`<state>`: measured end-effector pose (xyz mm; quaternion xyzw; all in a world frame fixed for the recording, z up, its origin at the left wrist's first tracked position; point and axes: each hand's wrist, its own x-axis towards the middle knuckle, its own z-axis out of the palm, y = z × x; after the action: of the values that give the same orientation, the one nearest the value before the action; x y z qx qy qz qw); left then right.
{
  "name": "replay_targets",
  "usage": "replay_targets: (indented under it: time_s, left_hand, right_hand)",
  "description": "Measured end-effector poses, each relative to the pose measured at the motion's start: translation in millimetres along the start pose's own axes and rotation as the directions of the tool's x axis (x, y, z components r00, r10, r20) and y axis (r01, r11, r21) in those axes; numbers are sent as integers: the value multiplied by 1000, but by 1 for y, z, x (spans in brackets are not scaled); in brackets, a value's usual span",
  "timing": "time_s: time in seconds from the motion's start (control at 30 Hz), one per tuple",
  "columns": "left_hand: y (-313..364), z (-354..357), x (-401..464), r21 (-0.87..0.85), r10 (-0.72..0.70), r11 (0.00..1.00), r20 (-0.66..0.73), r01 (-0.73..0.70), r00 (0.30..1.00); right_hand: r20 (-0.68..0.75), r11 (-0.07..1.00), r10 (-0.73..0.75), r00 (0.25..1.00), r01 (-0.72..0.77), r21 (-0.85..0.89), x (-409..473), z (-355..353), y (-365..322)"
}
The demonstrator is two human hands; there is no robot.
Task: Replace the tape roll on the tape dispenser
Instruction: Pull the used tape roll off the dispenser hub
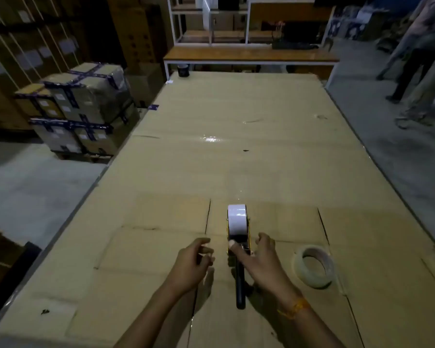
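A tape dispenser (238, 249) lies on the cardboard-covered counter (236, 159) near the person, its black handle pointing toward them and a white tape roll (237, 219) mounted at its far end. The right hand (260, 262) rests over the dispenser's middle, fingers spread, thumb touching the frame. The left hand (191, 262) hovers just left of it, grip loosely apart, holding nothing. A second, thin tape roll (314, 266) lies flat to the right.

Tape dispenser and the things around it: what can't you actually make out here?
Head view:
- Tape dispenser: its cutter end is hidden behind the right hand.
- Loose tape roll: how much tape remains is too dim to tell.
- Dark object at the table's far end: too small to identify.
- Left hand: fingers blurred.
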<state>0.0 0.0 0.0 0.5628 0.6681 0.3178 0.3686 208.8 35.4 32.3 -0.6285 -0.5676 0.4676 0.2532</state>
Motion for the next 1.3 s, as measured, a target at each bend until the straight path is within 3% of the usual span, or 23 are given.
replay_targets:
  time_s: [0.07, 0.17, 0.37, 0.93, 1.17, 1.3]
  left_hand:
    - [2, 5, -4, -40, -58, 997, 51, 60, 997]
    - [0, 17, -13, -20, -66, 998, 66, 67, 996]
    - [-1, 28, -19, -99, -109, 988, 106, 119, 988]
    - [-11, 39, -17, -139, -128, 980, 84, 139, 988]
    - [-13, 36, -10, -129, -122, 984, 7, 122, 992]
    - [-15, 35, -8, -77, -104, 992, -22, 102, 994]
  right_hand:
    - [-18, 983, 79, 997, -81, -162, -4, 9, 2]
    - [20, 974, 112, 993, -106, -202, -7, 22, 14]
    - [-16, 961, 9, 1000, -13, -278, -9, 18, 11]
    - [8, 991, -122, 993, 122, -56, 1, 22, 41]
    - [176, 976, -35, 984, -5, 219, -1, 24, 62]
    - [331, 906, 55, 942, -186, 380, -5, 24, 70]
